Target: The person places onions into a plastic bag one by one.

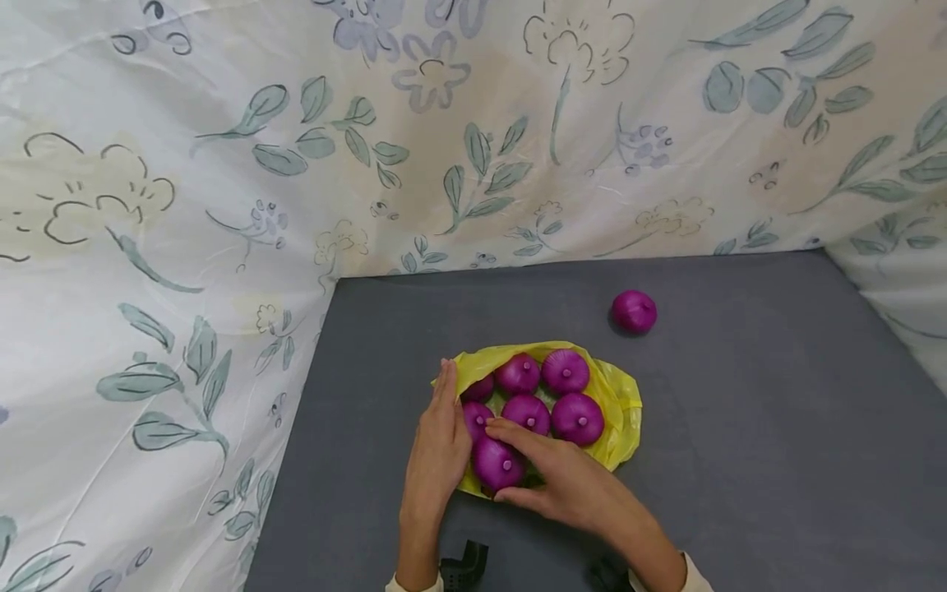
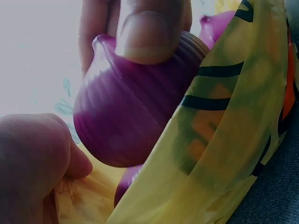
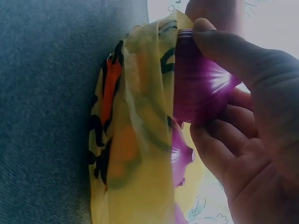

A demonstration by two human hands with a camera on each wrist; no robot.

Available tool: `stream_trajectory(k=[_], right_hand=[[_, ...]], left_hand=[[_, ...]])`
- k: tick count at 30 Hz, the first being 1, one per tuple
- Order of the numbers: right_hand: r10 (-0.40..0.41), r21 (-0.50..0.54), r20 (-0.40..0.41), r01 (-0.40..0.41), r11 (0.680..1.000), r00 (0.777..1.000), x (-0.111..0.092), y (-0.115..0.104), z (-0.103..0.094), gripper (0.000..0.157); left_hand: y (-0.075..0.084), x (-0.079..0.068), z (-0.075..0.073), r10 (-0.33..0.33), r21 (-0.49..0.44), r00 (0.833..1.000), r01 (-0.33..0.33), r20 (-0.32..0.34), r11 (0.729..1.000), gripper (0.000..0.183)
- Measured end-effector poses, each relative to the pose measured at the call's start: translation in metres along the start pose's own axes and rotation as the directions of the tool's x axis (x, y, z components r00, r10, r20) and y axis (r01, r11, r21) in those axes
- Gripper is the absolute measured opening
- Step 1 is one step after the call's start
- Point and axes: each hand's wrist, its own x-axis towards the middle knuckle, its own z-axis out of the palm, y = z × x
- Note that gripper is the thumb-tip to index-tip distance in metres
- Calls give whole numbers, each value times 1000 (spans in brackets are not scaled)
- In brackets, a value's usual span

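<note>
A yellow plastic bag point(image 1: 625, 403) with dark and orange print lies with its mouth wide, holding several purple onions point(image 1: 579, 419). My right hand point(image 1: 573, 481) grips the nearest onion point(image 1: 497, 464) at the bag's front left, thumb on one side and fingers on the other. In the right wrist view that onion point(image 3: 201, 79) sits between thumb and fingers, partly behind the bag's rim point(image 3: 173, 93). My left hand point(image 1: 436, 448) rests along the bag's left side with its fingers straight, beside the gripped onion point(image 2: 131, 102). Its palm side is hidden in the head view.
One loose onion point(image 1: 634, 312) lies on the dark grey table point(image 1: 740, 452) behind the bag, to the right. Floral cloth point(image 1: 444, 148) hangs along the table's back and left edges. A black wrist mount point(image 1: 464, 566) shows by my left forearm.
</note>
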Motion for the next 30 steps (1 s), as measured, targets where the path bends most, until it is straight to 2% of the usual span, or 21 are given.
stream_trajectory(k=[6,12,23,30], right_hand=[[-16,-49,44,19,999,999,2,1,4,83],[15,-84,97,-6,996,995,1,1,8,82],[46,-105,136,-32,994,990,-3,2,13,84],[54,-141,133,-35,989,990,-5,3,14,83]], left_hand=[[1,0,0,-7,-3,1000,7,6,1000,57],[1,0,1,-7,-7,1000,7,12,1000,56],[1,-1,2,0,-7,1000,0,7,1000,56],[0,-2,2,-8,-4,1000,8,6,1000,57]])
